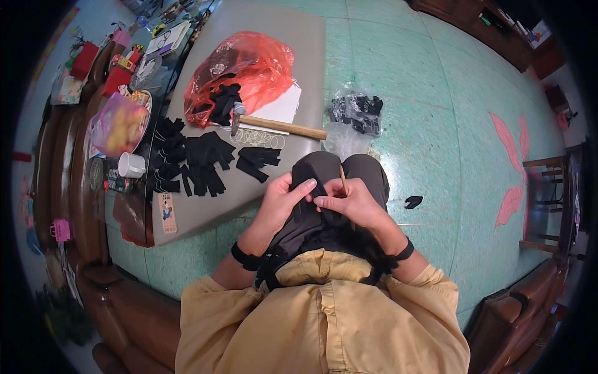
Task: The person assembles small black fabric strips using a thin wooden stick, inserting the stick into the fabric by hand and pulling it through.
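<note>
My left hand and my right hand meet over my lap, both pinching a black fabric piece that lies on my knee. My right hand also holds a thin wooden stick upright between its fingers. On the grey table just ahead lie several more black fabric pieces, a few rubber bands and a wooden-handled hammer.
A red plastic bag with black pieces sits on the table beside white paper. A clear bag of black pieces and one loose black piece lie on the green floor. A white mug and clutter stand at left.
</note>
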`<action>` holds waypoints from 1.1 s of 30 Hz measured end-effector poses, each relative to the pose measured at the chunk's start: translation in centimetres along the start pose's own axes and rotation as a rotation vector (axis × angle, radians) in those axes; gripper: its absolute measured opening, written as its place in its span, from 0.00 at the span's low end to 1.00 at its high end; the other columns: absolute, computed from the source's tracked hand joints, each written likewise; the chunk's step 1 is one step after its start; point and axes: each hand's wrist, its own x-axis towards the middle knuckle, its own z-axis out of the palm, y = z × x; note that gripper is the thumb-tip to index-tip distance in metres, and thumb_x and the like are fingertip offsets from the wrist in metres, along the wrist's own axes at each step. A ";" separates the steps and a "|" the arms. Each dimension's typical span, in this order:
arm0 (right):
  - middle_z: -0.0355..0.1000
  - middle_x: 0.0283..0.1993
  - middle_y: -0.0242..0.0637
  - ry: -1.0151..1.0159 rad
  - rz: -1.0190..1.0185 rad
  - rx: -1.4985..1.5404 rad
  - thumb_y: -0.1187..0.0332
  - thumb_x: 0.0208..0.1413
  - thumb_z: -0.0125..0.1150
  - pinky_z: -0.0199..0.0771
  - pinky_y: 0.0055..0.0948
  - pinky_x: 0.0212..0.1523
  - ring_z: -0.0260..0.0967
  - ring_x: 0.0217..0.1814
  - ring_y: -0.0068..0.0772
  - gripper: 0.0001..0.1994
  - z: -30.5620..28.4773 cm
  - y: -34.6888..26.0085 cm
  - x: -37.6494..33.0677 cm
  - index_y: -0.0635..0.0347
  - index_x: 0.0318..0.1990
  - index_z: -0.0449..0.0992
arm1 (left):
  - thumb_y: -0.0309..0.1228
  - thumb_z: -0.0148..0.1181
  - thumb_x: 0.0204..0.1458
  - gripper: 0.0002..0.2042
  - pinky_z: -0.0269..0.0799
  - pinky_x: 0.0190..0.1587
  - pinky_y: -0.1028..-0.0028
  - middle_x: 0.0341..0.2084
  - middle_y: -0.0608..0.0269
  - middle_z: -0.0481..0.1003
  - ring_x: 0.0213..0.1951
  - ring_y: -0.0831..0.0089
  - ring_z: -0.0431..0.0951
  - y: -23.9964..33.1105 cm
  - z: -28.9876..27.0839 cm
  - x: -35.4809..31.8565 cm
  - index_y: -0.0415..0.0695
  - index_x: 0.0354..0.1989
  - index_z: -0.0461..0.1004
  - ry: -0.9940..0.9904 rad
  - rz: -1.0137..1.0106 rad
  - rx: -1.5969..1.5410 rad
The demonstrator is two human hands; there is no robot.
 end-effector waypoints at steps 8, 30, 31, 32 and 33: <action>0.71 0.23 0.28 0.054 0.014 0.065 0.70 0.51 0.61 0.63 0.17 0.28 0.65 0.26 0.14 0.08 0.5 0.5 -0.5 0.67 0.30 0.74 | 0.27 0.58 0.51 0.04 0.64 0.27 0.83 0.24 0.68 0.73 0.23 0.82 0.71 1.2 -0.9 0.1 0.40 0.28 0.73 0.026 -0.011 -0.013; 0.73 0.29 0.32 0.134 0.023 0.197 0.70 0.55 0.57 0.67 0.17 0.32 0.69 0.30 0.16 0.07 0.6 -0.5 -1.2 0.67 0.35 0.74 | 0.25 0.57 0.51 0.04 0.69 0.26 0.80 0.24 0.61 0.75 0.25 0.76 0.76 0.6 -1.3 -0.7 0.36 0.30 0.73 -0.034 0.007 0.005; 0.73 0.29 0.32 0.134 0.023 0.197 0.70 0.55 0.57 0.67 0.17 0.32 0.69 0.30 0.16 0.07 0.8 -0.3 -1.1 0.67 0.35 0.74 | 0.25 0.57 0.51 0.04 0.69 0.26 0.80 0.24 0.61 0.75 0.25 0.76 0.76 0.6 -1.2 -0.8 0.36 0.30 0.73 -0.035 0.008 0.006; 0.73 0.29 0.32 0.134 -0.030 0.195 0.70 0.55 0.56 0.67 0.18 0.33 0.68 0.30 0.17 0.08 1.0 0.2 -1.0 0.68 0.34 0.74 | 0.24 0.57 0.50 0.04 0.70 0.26 0.79 0.23 0.60 0.74 0.25 0.74 0.76 0.6 -1.0 -0.8 0.36 0.30 0.72 -0.012 0.018 -0.003; 0.72 0.28 0.32 0.132 -0.082 0.193 0.70 0.56 0.56 0.68 0.19 0.34 0.68 0.30 0.17 0.08 1.1 0.6 -0.9 0.68 0.33 0.73 | 0.22 0.57 0.50 0.03 0.71 0.27 0.78 0.23 0.60 0.73 0.25 0.72 0.76 0.7 -0.9 -0.8 0.35 0.30 0.72 0.012 0.030 -0.012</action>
